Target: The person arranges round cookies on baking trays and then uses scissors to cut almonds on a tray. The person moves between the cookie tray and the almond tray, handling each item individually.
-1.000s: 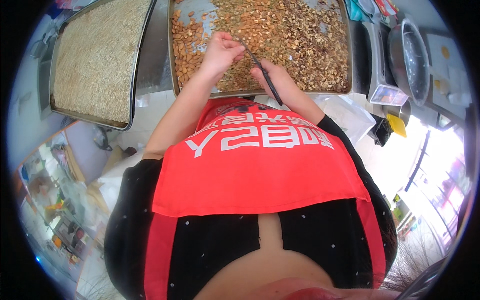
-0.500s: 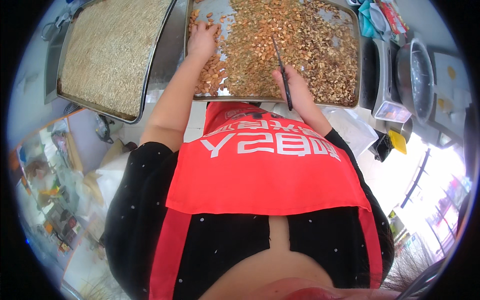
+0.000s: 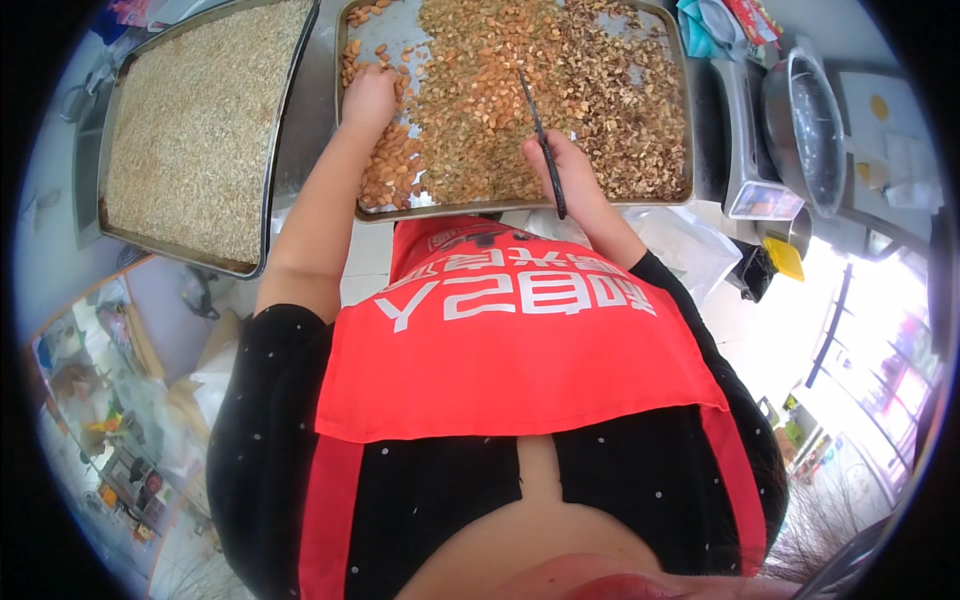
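Note:
My left hand (image 3: 370, 97) reaches down into the almonds (image 3: 393, 165) along the left side of a metal baking tray (image 3: 687, 150). Its fingers are curled, and whatever lies under them is hidden. My right hand (image 3: 570, 165) is closed round the black handle of a thin-bladed knife (image 3: 543, 145), held edge-on with its tip pointing away over the tray. Green seeds (image 3: 465, 120) and chopped nuts (image 3: 625, 135) are spread across the middle and right of this tray, with more almonds strewn over the seeds.
A second tray (image 3: 268, 200) full of pale oat flakes (image 3: 190, 130) stands to the left. On the right are a kitchen scale (image 3: 735, 130) and a steel bowl (image 3: 805, 130). Teal and red packets (image 3: 705, 30) lie at the back right.
The view has shifted, so the trays sit further left and slightly lower. My left hand has moved a little toward the almond tray's left rim, its fingers more curled. The knife stays in my right hand.

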`<state>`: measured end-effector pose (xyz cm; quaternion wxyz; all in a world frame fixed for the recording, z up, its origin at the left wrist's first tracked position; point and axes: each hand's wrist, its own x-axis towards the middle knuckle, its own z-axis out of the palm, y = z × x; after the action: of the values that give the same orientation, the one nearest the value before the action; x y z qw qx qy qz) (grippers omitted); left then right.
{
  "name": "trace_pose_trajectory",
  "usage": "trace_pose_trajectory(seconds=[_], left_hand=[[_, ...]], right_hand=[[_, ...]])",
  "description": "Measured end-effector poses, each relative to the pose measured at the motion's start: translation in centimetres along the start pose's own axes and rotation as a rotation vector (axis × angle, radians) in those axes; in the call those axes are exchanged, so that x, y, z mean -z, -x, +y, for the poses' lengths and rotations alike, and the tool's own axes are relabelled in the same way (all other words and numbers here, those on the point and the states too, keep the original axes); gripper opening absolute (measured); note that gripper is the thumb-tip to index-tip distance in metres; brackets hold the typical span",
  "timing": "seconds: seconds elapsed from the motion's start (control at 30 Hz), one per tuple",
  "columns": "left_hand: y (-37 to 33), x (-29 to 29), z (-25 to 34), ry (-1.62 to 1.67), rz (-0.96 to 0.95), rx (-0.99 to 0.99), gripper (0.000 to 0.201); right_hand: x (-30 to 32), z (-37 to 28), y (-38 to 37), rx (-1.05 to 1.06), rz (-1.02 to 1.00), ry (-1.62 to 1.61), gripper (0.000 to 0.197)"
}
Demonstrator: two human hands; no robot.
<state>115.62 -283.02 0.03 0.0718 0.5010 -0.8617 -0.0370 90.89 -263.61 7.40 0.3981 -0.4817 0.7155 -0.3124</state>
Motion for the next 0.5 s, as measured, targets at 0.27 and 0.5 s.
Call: trace_pose_trajectory(seconds=[0.27, 0.5], left_hand=[[0.5, 1.6, -0.8, 1.673, 0.183, 0.736, 0.011], [2.5, 2.1, 2.7, 2.831, -0.260, 0.511, 0.014]], right_hand=[[0.5, -1.0, 0.3, -0.032, -0.006, -0.129, 0.025], [0.6, -1.0, -0.2, -0.114, -0.115, -0.320, 0.023]])
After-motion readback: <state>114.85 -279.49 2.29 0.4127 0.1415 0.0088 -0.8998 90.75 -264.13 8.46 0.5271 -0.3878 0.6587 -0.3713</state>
